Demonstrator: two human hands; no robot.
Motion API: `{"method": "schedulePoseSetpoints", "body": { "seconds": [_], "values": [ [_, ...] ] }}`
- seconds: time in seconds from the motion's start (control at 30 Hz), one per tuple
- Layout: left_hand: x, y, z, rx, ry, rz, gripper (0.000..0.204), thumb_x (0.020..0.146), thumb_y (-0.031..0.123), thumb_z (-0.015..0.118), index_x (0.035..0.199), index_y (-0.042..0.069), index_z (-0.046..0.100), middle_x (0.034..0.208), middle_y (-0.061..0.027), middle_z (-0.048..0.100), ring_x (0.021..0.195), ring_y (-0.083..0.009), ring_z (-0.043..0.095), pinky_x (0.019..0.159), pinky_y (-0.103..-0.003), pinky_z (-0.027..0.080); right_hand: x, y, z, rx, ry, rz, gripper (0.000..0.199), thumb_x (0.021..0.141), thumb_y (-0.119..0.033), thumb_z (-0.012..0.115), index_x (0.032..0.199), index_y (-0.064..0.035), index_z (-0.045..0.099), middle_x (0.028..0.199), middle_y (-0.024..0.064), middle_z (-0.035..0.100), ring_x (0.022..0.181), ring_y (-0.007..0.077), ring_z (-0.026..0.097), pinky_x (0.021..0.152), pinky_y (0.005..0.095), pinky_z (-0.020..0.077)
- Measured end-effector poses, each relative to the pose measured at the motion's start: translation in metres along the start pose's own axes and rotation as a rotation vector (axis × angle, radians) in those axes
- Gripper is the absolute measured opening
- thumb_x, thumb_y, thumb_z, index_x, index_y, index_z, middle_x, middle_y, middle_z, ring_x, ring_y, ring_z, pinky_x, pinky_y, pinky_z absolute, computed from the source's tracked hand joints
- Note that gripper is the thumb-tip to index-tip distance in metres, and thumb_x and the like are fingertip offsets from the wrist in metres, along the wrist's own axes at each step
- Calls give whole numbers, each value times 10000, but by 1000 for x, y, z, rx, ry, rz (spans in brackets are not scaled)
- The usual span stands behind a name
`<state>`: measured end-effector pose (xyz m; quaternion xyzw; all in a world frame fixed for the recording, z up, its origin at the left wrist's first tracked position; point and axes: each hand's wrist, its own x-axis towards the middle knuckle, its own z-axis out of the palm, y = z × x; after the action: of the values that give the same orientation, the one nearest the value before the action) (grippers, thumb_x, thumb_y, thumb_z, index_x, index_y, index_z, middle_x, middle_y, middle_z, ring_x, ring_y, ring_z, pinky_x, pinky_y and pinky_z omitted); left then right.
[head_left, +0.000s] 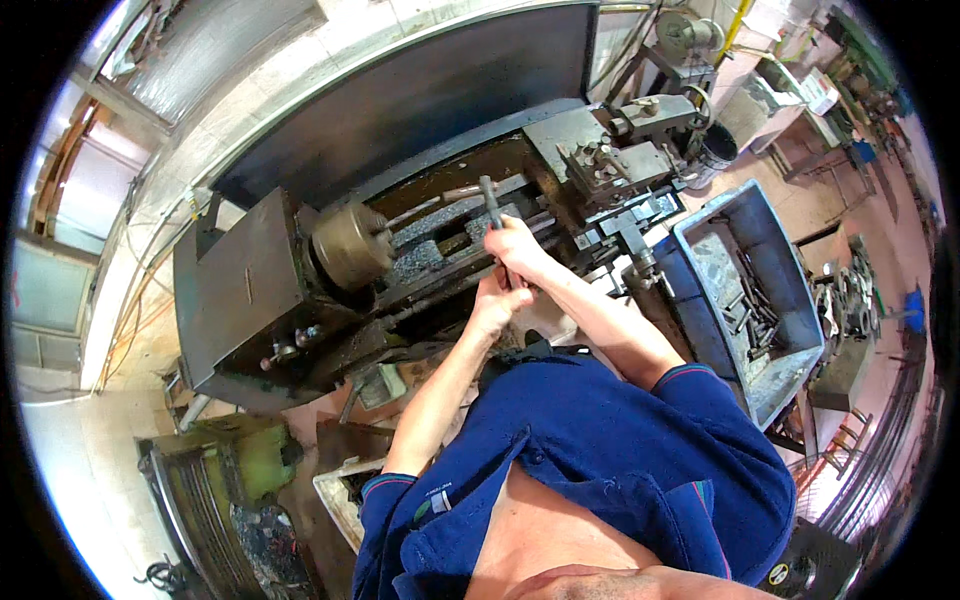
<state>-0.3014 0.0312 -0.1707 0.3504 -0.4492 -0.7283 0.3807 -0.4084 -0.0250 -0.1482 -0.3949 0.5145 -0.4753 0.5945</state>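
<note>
Both hands are over a lathe bed [415, 285], closed around one long, dark metal tool [491, 203]. My right hand [515, 248] wraps its upper part, and my left hand [497, 300] grips lower down, just below the right. The exact kind of tool cannot be made out. Beyond its far end lies a brownish rod-like piece [462, 193], and whether the two touch is unclear. To the left is the lathe's round chuck [350, 246], attached to the headstock [235, 295]. The tool post [603, 168] stands to the right of my hands.
A dark splash guard [430, 100] rises behind the lathe. Farther right sits the tailstock [655, 113]. A blue bin [690, 270] holding several metal pieces stands at my right, near a dark bucket [715, 150]. Green machinery [215, 470] is at lower left.
</note>
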Motion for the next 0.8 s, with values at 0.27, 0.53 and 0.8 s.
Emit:
{"method": "schedulePoseSetpoints", "body": {
  "seconds": [0.27, 0.53, 0.8],
  "values": [
    [-23, -21, 44, 827, -59, 254, 799, 456, 269, 784, 1122, 5, 429, 869, -85, 541, 755, -199, 531, 693, -312, 451, -117, 5, -50, 83, 234, -54, 438, 631, 20, 535, 1067, 4, 491, 708, 53, 551, 582, 156, 557, 513, 299, 454],
    [-41, -21, 95, 1122, -250, 154, 932, 465, 357, 781, 1203, -43, 377, 1012, -199, 533, 955, -349, 542, 808, -414, 446, -168, 26, -82, 285, 566, -172, 218, 686, 2, 491, 891, -42, 550, 712, 22, 553, 600, 117, 527, 543, 261, 438],
    [-69, -41, 61, 842, -121, 141, 509, 684, 274, 665, 1093, 0, 534, 768, -150, 619, 655, -247, 597, 616, -334, 473, -230, 9, -170, 337, 739, 76, 224, 847, -149, 472, 1012, -47, 583, 576, -68, 395, 454, 26, 331, 405, 183, 250]
  ]
}}
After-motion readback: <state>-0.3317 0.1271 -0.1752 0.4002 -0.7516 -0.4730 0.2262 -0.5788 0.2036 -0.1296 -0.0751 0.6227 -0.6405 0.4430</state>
